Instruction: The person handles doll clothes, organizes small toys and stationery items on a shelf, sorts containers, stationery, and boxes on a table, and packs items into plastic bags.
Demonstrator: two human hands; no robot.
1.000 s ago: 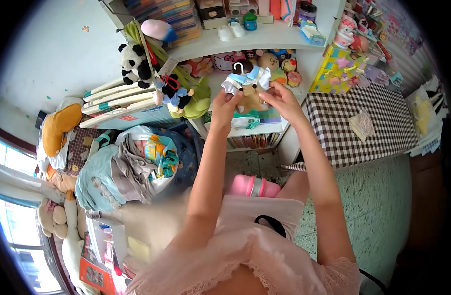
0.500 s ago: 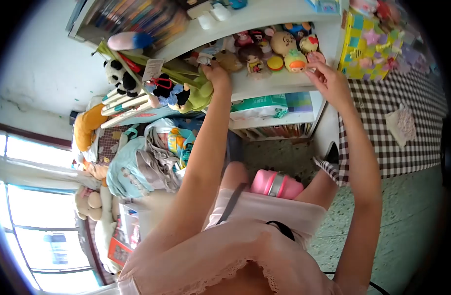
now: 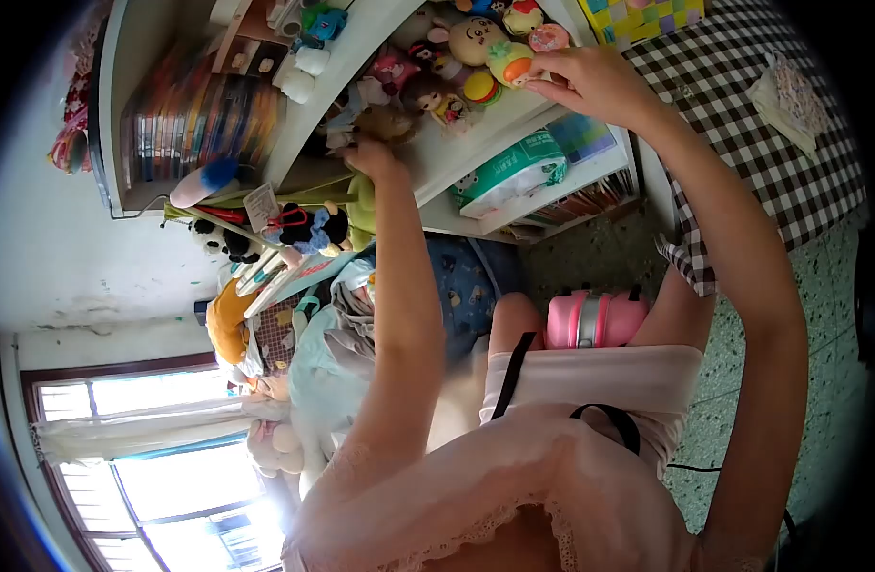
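Note:
My left hand (image 3: 373, 158) reaches into the left end of the toy shelf (image 3: 447, 162), beside a brown plush (image 3: 385, 124); its fingertips are partly hidden, so what they hold is unclear. My right hand (image 3: 590, 84) is at the shelf's right part, thumb and fingers pinching or touching the small green and orange toy (image 3: 510, 65). Between my hands sit a brown-haired doll (image 3: 432, 95) and a round yellow, red and green toy (image 3: 482, 89). A cream round-faced plush (image 3: 475, 40) stands behind them.
A green package (image 3: 514, 176) lies on the shelf below. Stuffed toys (image 3: 309, 229) hang at the left. The checkered cloth (image 3: 714, 124) covers a surface at the right, with a small lacy bundle (image 3: 790, 105) on it. A pink round object (image 3: 598, 319) is between the legs.
The small garment on a hanger that both hands held is no longer seen between them. My hands have moved apart to the shelf, and the view has turned and shifted.

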